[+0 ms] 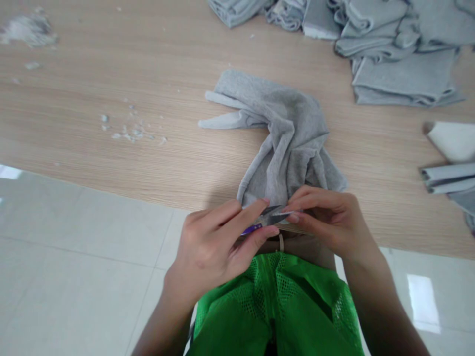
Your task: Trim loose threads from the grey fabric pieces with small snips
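A crumpled grey garment lies on the wooden table, its lower part hanging over the near edge. My left hand is closed around small thread snips with a purple handle, the metal blades pointing right. My right hand pinches the garment's edge right at the blade tips. Both hands meet just below the table edge, above my green mesh top.
More grey cloth pieces are piled at the far right and stacked at the right edge. Lint and thread scraps dot the table's left part, with a fluff clump in the far left corner. A pale tiled floor lies below.
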Motion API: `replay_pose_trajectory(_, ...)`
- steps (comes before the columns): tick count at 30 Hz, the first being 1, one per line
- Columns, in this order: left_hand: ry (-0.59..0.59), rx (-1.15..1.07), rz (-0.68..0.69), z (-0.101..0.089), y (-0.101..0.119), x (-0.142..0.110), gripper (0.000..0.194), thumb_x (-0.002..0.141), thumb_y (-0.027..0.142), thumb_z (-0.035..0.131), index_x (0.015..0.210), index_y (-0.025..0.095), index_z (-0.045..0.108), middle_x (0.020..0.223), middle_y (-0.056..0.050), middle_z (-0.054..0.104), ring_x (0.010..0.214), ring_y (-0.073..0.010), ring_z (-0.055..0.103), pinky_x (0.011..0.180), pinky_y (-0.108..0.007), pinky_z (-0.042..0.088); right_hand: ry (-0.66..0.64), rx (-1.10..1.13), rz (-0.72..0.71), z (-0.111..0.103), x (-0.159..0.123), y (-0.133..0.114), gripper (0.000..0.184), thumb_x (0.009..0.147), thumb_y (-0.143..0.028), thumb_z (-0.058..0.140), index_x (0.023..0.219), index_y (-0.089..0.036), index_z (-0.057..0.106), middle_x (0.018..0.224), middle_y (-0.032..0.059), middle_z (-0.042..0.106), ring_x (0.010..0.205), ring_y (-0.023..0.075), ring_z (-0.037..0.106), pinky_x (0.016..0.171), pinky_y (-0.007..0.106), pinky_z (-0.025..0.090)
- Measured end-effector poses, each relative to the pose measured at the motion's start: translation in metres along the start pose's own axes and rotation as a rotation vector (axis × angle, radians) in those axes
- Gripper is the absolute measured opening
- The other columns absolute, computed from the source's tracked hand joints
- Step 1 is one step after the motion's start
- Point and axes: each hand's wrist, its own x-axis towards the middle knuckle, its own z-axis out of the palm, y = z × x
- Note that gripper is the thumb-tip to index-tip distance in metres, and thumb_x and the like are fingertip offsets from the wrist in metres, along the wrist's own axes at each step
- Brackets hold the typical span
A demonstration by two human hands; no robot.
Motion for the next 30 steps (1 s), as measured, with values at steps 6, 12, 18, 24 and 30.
replay_pose_trajectory(6, 0.062, 0.06, 0.037, 0.0036, 0.0002, -0.0032, 0.037, 0.088, 0.033, 0.074, 0.123, 0.022, 0.066, 0.077, 0.003, 0.064, 0.058, -0.008, 0.06, 0.053, -0.023, 0.046, 0.008, 0.002, 0.003, 0.0002, 0.0004, -0.0008, 0.006, 0.083, -0.02, 0.077, 0.085, -0.024, 0.081, 0.082, 0.0041, 0.073, 0.075, 0.0161, 0.066, 0.065, 0.028, 0.054)
replay_pose_trajectory(12, 0.037, 0.075, 0.058, 0.0035, -0.0016, -0.0047, 0.039, 0.088, 0.033, 0.073, 0.125, 0.023, 0.065, 0.078, 0.002, 0.067, 0.059, -0.0093, 0.062, 0.054, -0.024, 0.048, 0.01, -0.002, -0.012, 0.0002, 0.0006, -0.0011, 0.007, 0.083, -0.019, 0.076, 0.085, -0.025, 0.08, 0.081, 0.0037, 0.073, 0.075, 0.0158, 0.066, 0.064, 0.028, 0.054)
replay_pose_trajectory(18, 0.051, 0.101, 0.077, 0.0041, -0.0026, -0.0051, 0.038, 0.089, 0.033, 0.073, 0.124, 0.024, 0.065, 0.081, 0.001, 0.069, 0.059, -0.0096, 0.062, 0.053, -0.024, 0.047, -0.001, -0.034, -0.004, -0.0017, 0.001, 0.0005, 0.004, 0.083, -0.024, 0.077, 0.084, -0.024, 0.08, 0.082, 0.004, 0.073, 0.076, 0.0167, 0.066, 0.065, 0.029, 0.054)
replay_pose_trajectory(24, 0.049, 0.106, 0.098, 0.0046, -0.0035, -0.0052, 0.037, 0.087, 0.031, 0.075, 0.122, 0.022, 0.066, 0.082, 0.001, 0.069, 0.059, -0.0092, 0.062, 0.054, -0.024, 0.048, 0.002, -0.021, -0.015, -0.0013, 0.0009, 0.0011, 0.005, 0.083, -0.022, 0.077, 0.084, -0.025, 0.08, 0.081, 0.0034, 0.073, 0.075, 0.0157, 0.066, 0.065, 0.028, 0.053)
replay_pose_trajectory(30, 0.054, 0.071, 0.068, 0.0054, -0.0034, -0.005, 0.032, 0.089, 0.033, 0.072, 0.119, 0.023, 0.068, 0.082, 0.001, 0.071, 0.059, -0.0092, 0.065, 0.053, -0.023, 0.047, 0.009, -0.036, -0.004, -0.0013, 0.0004, 0.0024, 0.004, 0.083, -0.026, 0.077, 0.083, -0.023, 0.08, 0.081, 0.0046, 0.073, 0.076, 0.0168, 0.066, 0.064, 0.029, 0.054)
